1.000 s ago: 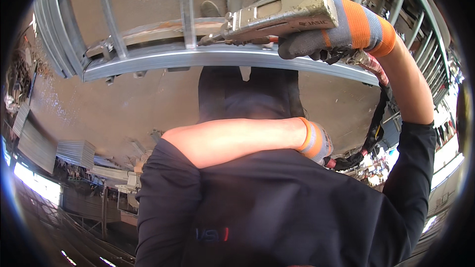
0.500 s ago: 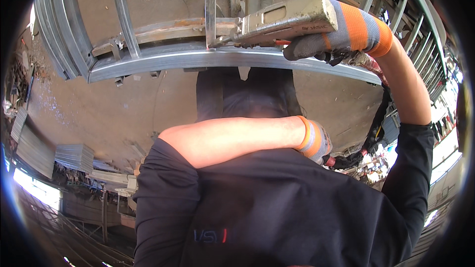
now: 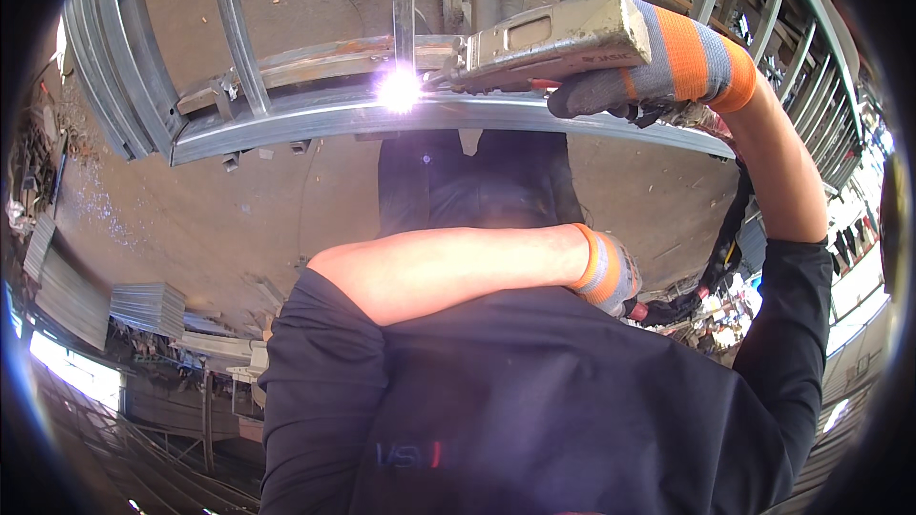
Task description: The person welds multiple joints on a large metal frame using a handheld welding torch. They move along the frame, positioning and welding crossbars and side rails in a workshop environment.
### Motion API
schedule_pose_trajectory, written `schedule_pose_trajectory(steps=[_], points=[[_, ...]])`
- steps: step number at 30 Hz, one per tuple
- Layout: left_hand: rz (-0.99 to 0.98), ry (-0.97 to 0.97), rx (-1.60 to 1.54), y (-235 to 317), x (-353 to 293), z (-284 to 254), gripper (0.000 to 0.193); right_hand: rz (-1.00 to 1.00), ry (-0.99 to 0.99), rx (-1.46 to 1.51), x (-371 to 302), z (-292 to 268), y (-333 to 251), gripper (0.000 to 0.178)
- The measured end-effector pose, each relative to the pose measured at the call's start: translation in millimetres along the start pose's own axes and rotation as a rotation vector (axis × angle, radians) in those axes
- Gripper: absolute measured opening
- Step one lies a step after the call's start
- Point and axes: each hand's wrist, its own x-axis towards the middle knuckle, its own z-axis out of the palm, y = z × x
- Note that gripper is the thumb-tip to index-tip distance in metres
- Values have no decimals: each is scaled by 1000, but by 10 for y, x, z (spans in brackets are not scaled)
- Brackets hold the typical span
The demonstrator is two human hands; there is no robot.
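My right hand (image 3: 658, 67), in a grey and orange knitted glove, is closed around a scuffed, box-shaped welding torch (image 3: 553, 38). The torch's tip points left at the joint where an upright square metal tube (image 3: 404, 0) meets a long horizontal steel rail (image 3: 315, 121). A bright white-violet arc (image 3: 399, 91) burns there and hides the joint. With the forearm folded across my body, my left hand (image 3: 611, 277) in a matching glove is closed at the dark cable (image 3: 673, 310), which loops at the right. Its fingertips are partly hidden.
Several more tubes (image 3: 237, 33) rise from the rail, and a curved barred frame (image 3: 806, 57) stands at the right. A wooden-looking beam (image 3: 334, 59) lies behind the rail. Corrugated metal sheets (image 3: 143, 307) are at the lower left, and a thin wire crosses the far floor.
A bright arc has lit at the torch's tip, with violet glare over the joint. The torch and both hands have hardly moved.
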Motion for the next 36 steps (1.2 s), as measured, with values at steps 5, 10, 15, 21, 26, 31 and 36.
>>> schedule_pose_trajectory(steps=[5,10,15,21,26,31,36], points=[[1,25,9,-24,31,38,51,-113,32,-40,-11,8,-5,43],[7,44,0,-59,68,95,53,-39,33,28,-33,14,80,39],[-2,23,3,-51,59,79,61,-3,50,31,-58,29,116,41],[-12,-19,10,-28,31,24,59,36,7,10,-58,11,96,46],[-28,-27,17,-11,7,-8,56,-32,24,12,-67,11,161,47],[-3,-33,-16,-7,-18,-36,53,4,46,83,-117,16,219,46],[8,-53,28,11,-49,-18,53,-166,102,42,-181,-60,171,40]])
